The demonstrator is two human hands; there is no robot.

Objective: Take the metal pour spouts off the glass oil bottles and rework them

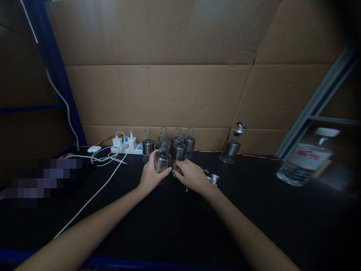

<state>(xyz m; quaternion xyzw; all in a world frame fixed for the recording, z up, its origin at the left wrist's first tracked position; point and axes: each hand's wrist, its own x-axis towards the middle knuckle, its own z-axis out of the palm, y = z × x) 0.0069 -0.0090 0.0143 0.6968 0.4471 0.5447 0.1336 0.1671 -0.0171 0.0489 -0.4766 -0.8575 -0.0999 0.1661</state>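
Observation:
My left hand (151, 170) is wrapped round a glass oil bottle (163, 162) with a steel band, slightly tilted, its neck bare. Close to its right, my right hand (191, 174) has its fingers curled together; what they hold, if anything, is hidden. Just behind those fingers stands another banded bottle (178, 151). Several similar bottles without tops, among them one at the left (148, 146) and one at the right (189, 142), stand grouped behind my hands. Partly covered by my right hand, some shiny metal pourer tops (213, 178) lie on the black table.
A bottle with a pourer fitted (231, 148) stands at the back right. Farther right is a large clear plastic jug (304, 158) with a red-and-white label. On the left are a power strip (135, 149) with chargers and loose white cables (105, 180). Cardboard (158, 94) walls the back.

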